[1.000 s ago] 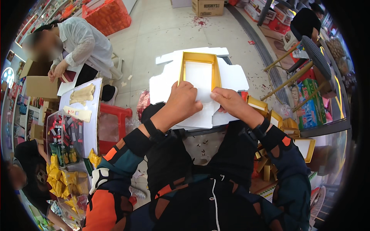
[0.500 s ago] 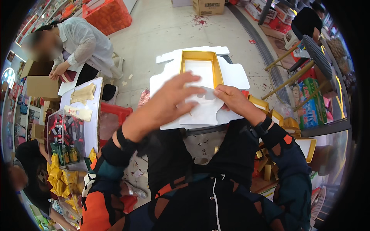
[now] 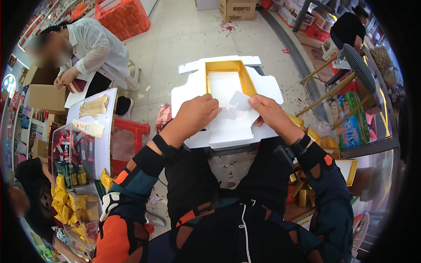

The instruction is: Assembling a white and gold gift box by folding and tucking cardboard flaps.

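On my lap lies a partly folded white cardboard box (image 3: 232,136), its side flaps spread out. Its far section forms a tray with gold inner walls (image 3: 247,82) and a white bottom. My right hand (image 3: 272,115) pinches a small, pale translucent slip (image 3: 239,100) between thumb and fingers, over the tray's near end. Fingers curled together, my left hand (image 3: 195,115) rests at the box's left side, close to a pale flap; what is in those fingertips is hidden.
Gold-lined boxes (image 3: 348,171) are piled at my right, near a striped chair (image 3: 359,65). At left, a table (image 3: 104,147) bears a clear bin (image 3: 72,153) and yellow packets (image 3: 66,201), beside a red stool (image 3: 131,136). A seated person (image 3: 94,48) works beyond it.
My left hand has come down from above the box, and its spread fingers have closed at the left side. My right hand has shifted slightly right and down; its pale slip now stands up more.
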Motion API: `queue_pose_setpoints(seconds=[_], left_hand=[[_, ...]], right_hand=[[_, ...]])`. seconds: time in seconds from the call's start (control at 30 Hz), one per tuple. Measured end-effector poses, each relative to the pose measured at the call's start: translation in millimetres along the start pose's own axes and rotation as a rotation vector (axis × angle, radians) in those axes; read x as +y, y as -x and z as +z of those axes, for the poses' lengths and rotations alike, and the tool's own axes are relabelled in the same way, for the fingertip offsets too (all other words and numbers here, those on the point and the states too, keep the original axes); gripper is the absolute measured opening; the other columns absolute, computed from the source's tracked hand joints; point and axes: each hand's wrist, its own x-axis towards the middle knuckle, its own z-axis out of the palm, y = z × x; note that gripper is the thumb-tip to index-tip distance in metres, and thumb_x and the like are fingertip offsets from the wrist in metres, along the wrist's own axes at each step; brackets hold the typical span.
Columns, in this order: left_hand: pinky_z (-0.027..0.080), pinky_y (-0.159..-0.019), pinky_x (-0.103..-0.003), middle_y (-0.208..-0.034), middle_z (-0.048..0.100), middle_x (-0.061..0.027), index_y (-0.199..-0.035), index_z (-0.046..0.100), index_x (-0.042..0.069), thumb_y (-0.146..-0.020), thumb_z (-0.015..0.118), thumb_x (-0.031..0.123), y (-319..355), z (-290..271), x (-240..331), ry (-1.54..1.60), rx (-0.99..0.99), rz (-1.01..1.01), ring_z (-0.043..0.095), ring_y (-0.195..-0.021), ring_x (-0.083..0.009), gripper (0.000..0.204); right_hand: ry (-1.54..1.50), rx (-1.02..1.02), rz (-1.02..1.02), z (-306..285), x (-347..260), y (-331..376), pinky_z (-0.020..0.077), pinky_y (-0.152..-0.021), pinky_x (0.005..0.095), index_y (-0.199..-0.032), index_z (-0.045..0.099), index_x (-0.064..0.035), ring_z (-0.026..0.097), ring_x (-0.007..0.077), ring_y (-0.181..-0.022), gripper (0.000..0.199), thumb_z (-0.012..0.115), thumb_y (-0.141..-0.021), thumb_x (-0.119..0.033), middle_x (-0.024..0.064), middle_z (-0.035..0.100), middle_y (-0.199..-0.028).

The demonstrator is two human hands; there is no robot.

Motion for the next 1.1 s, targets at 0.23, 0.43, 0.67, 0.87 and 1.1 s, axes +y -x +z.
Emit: queue_pose_setpoints(seconds=[0.23, 0.43, 0.67, 0.87, 1.1], left_hand=[[0.056, -0.065, -0.044, -0.083, 0.063, -0.0106, -0.09, 0.062, 0.006, -0.096, 0.069, 0.018, -4, 25, 19, -0.195, 0.259, 0.012, 0.068, -0.078, -0.0317, 0.015], [0.056, -0.063, -0.042, -0.084, 0.063, -0.008, -0.091, 0.063, 0.008, -0.096, 0.07, 0.018, -1, 23, 22, -0.251, 0.146, 0.083, 0.069, -0.076, -0.0282, 0.013], [0.057, -0.063, -0.04, -0.085, 0.063, -0.0071, -0.094, 0.064, 0.01, -0.096, 0.071, 0.02, -1, 20, 20, -0.256, 0.139, 0.103, 0.069, -0.078, -0.0271, 0.013], [0.057, -0.065, -0.041, -0.086, 0.065, -0.0079, -0.096, 0.064, 0.009, -0.098, 0.071, 0.022, -2, 15, 14, -0.204, 0.135, 0.088, 0.07, -0.079, -0.0285, 0.015], [0.059, -0.071, -0.039, -0.096, 0.074, -0.0095, -0.124, 0.066, 0.013, -0.1, 0.069, 0.021, -5, 11, 19, -0.176, 0.065, 0.045, 0.074, -0.087, -0.0289, 0.025]], right_hand=[[0.035, 0.039, -0.002, 4, -13, 4, 0.0525, -0.058, 0.0216, -0.111, 0.069, -0.0059, 0.061, 0.0059, -0.067, 0.039, 0.053, -0.112, -0.041, -0.0021, 0.062, -0.083], [0.016, 0.097, -0.064, 8, -11, 2, 0.0501, -0.055, 0.0249, -0.104, 0.068, -0.0048, 0.058, 0.0093, -0.063, 0.039, 0.056, -0.11, -0.041, -0.0007, 0.059, -0.079], [0.342, 0.154, -0.343, 10, 8, -8, 0.0504, -0.067, 0.0401, -0.095, 0.063, -0.003, 0.061, 0.025, -0.069, 0.035, 0.058, -0.11, -0.035, 0.011, 0.059, -0.077], [0.692, 0.21, -0.509, 9, -4, 1, 0.051, -0.07, 0.0472, -0.095, 0.066, -0.0083, 0.066, 0.0374, -0.078, 0.027, 0.063, -0.105, -0.032, 0.0161, 0.068, -0.081], [0.874, 0.189, -0.597, 6, -2, -4, 0.0524, -0.069, 0.0488, -0.097, 0.067, -0.0099, 0.07, 0.0392, -0.079, 0.024, 0.064, -0.104, -0.032, 0.0146, 0.07, -0.08]])
